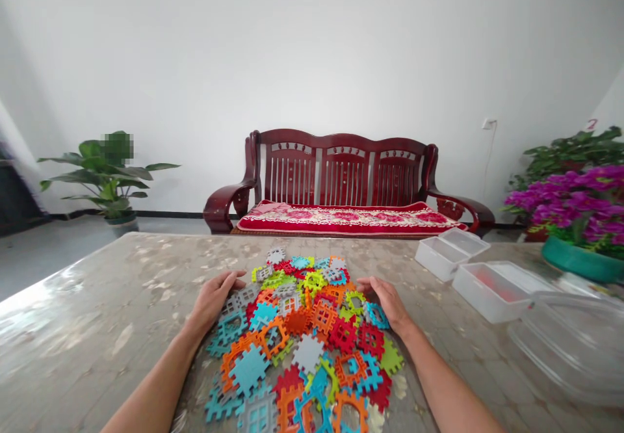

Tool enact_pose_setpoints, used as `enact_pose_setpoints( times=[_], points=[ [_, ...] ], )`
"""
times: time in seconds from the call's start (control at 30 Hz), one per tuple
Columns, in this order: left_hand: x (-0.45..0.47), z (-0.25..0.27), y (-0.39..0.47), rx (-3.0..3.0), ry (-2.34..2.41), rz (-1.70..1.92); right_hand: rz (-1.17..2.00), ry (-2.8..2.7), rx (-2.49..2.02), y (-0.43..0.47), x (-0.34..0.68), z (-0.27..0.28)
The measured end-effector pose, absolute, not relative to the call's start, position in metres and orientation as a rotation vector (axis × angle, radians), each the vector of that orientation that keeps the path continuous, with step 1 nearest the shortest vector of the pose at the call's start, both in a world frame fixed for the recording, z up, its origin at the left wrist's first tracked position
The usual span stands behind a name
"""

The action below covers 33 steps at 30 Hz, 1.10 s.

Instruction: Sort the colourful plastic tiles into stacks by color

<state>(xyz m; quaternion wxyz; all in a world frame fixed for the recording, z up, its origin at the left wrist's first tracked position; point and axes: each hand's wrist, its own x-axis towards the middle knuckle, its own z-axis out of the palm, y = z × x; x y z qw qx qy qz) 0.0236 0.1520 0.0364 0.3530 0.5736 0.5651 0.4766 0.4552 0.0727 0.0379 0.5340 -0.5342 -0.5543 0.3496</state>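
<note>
A heap of flat interlocking plastic building tiles (309,353) in orange, blue, red, green and grey is spread over the table in front of me. Some tiles are solid squares, others have window or round cut-outs. My left hand (218,293) rests at the pile's left edge beside grey tiles, fingers stretched and holding nothing. On the opposite side my right hand (385,300) lies against the edge near a blue tile (376,316). Its fingers are extended and slightly bent, with nothing seen in them.
The table (121,316) has a patterned cover. To the right stand two translucent plastic boxes, one near box (492,300) with something reddish inside, a clear lidded container (575,342) and purple flowers in a green pot (580,257). A wooden bench (341,173) is behind the table.
</note>
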Motion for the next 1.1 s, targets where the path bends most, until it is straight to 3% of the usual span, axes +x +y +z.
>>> enact_pose_setpoints(
  times=[0.6,0.83,1.1],
  points=[
    [0.035,0.054,0.146,1.426,1.584,1.171,1.056,-1.144,-1.274,0.083,0.471,0.042],
    [0.025,0.039,0.157,1.459,1.568,1.211,0.91,-1.387,-1.388,0.12,0.467,0.036],
    [0.025,0.039,0.158,1.511,1.561,1.192,0.948,-1.609,-1.382,0.135,0.444,0.035]
  ],
)
